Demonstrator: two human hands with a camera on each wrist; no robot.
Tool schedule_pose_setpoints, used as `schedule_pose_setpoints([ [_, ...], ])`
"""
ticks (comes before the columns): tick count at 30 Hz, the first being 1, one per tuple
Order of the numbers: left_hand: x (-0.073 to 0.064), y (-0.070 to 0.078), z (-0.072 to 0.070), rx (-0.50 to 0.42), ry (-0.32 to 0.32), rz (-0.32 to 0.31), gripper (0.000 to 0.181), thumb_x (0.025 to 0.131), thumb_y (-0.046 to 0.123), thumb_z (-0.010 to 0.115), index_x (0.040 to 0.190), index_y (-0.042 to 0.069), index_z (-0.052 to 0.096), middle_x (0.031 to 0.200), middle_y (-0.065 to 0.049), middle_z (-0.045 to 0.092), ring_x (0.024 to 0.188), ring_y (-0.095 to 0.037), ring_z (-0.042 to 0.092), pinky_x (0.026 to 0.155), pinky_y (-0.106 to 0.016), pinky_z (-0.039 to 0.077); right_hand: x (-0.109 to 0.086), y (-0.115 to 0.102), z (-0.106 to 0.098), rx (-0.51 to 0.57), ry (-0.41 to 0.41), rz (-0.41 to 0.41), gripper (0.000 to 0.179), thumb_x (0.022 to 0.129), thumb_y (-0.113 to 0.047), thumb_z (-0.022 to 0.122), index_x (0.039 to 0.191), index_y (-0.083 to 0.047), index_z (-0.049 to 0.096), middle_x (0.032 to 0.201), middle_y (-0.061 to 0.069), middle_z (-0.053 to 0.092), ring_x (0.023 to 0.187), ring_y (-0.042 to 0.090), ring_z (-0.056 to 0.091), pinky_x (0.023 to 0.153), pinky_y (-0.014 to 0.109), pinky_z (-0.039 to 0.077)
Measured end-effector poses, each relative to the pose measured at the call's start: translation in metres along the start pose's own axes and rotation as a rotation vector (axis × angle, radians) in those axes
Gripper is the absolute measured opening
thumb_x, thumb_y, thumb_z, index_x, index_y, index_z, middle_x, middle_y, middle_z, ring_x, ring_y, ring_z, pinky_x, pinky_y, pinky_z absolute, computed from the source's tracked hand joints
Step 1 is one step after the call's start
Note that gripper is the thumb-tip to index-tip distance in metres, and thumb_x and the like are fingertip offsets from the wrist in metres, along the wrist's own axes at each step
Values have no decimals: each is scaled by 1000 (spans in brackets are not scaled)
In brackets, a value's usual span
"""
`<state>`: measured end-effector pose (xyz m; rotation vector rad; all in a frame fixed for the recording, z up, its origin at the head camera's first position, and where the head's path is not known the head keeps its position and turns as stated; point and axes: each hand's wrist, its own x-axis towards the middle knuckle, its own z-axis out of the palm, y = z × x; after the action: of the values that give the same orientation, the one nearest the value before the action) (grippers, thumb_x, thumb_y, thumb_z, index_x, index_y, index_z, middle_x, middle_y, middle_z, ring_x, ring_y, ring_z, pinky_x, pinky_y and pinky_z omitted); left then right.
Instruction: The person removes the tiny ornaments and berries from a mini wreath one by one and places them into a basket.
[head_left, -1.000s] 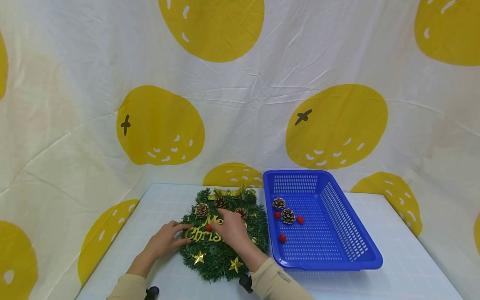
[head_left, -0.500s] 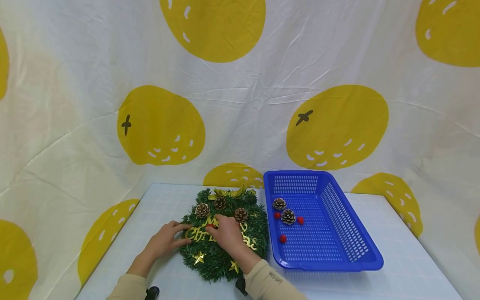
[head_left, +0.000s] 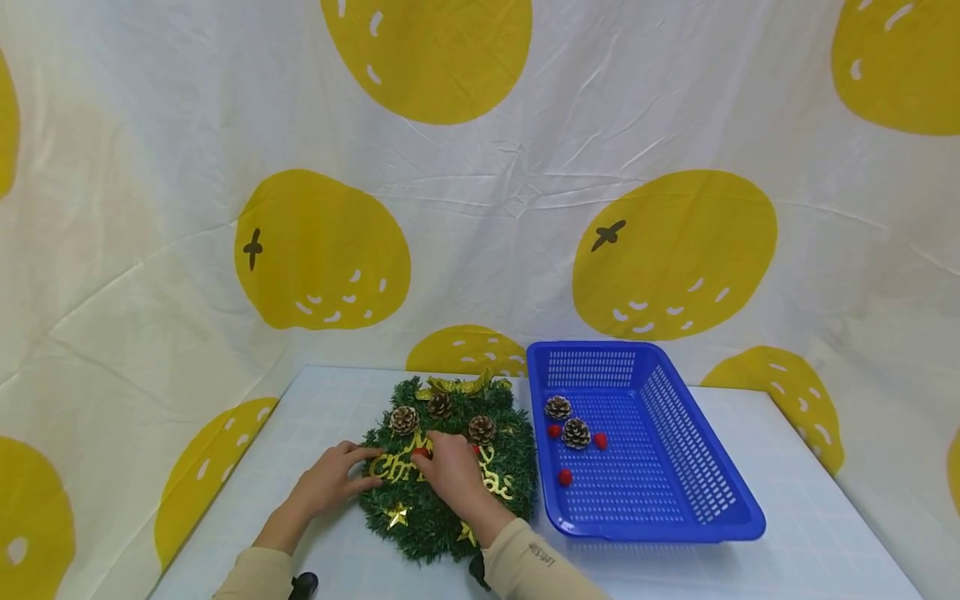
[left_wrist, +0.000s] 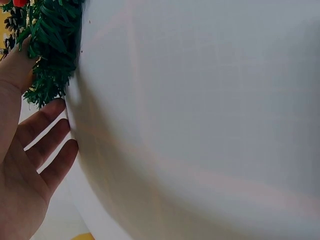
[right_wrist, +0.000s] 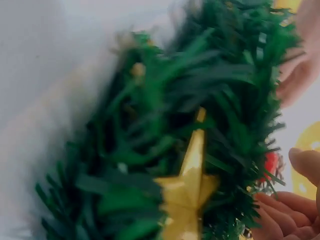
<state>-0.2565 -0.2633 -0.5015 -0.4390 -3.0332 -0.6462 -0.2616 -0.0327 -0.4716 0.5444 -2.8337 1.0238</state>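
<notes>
A green Christmas wreath [head_left: 431, 521] lies on the table, bearing gold lettering [head_left: 498, 483], gold stars [head_left: 397, 515] and several pine cones [head_left: 404, 420]. At its left edge rests my left hand [head_left: 330, 479], thumb and index finger on the greenery. The left wrist view shows its other fingers [left_wrist: 59, 162] extended below the wreath. My right hand [head_left: 453, 471] reaches over the middle and pinches a small red ball [head_left: 421, 452] at the lettering, covering part of the words. In the right wrist view, greenery and a gold star [right_wrist: 185, 202] partly block these fingers [right_wrist: 285, 212].
Right of the wreath stands a blue plastic basket [head_left: 720, 492], close to its edge. Pine cones [head_left: 576, 432] and several red balls [head_left: 566, 477] lie along its left side. A white cloth with yellow fruit prints [head_left: 480, 275] hangs behind the white table [head_left: 330, 408].
My right hand has shifted slightly down and left over the lettering, uncovering the right pine cone and the word's end. The left hand has stayed in place.
</notes>
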Motion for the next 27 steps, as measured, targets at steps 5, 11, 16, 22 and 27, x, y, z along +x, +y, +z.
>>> schedule_pose_setpoints([
  [5, 1, 0, -1, 1, -4, -16, 55, 82, 50, 73, 128, 20, 66, 118, -12, 58, 105, -34, 57, 73, -57, 50, 2, -1, 8, -122, -3, 16, 41, 91, -30, 72, 123, -5, 68, 79, 7, 70, 48, 11, 54, 45, 26, 42],
  [11, 2, -1, 1, 4, 0, -15, 54, 82, 50, 74, 127, 21, 66, 117, -12, 59, 104, -34, 58, 74, -56, 51, 3, -4, 10, -186, 1, 37, 29, 90, -32, 73, 109, -10, 71, 75, 3, 65, 55, 15, 58, 46, 29, 42],
  [16, 2, -2, 2, 8, 9, -12, 54, 82, 48, 74, 127, 20, 66, 115, -11, 59, 102, -32, 58, 73, -55, 51, 2, -6, 11, -261, 28, 14, 23, 90, -33, 73, 99, -12, 72, 66, 0, 60, 49, 14, 52, 43, 29, 39],
  [22, 2, -3, 2, 12, 4, -12, 53, 82, 48, 75, 126, 20, 67, 114, -11, 59, 102, -32, 58, 74, -55, 51, 0, -4, 18, -367, 76, -30, 20, 90, -33, 73, 81, -16, 68, 64, 0, 60, 46, 15, 51, 41, 30, 40],
  [27, 3, -3, 2, 18, 0, -4, 53, 82, 49, 74, 126, 20, 67, 114, -10, 59, 101, -32, 58, 74, -55, 51, 1, -2, 21, -429, 108, -57, 21, 89, -32, 74, 76, -16, 69, 64, 1, 63, 46, 17, 52, 39, 29, 41],
])
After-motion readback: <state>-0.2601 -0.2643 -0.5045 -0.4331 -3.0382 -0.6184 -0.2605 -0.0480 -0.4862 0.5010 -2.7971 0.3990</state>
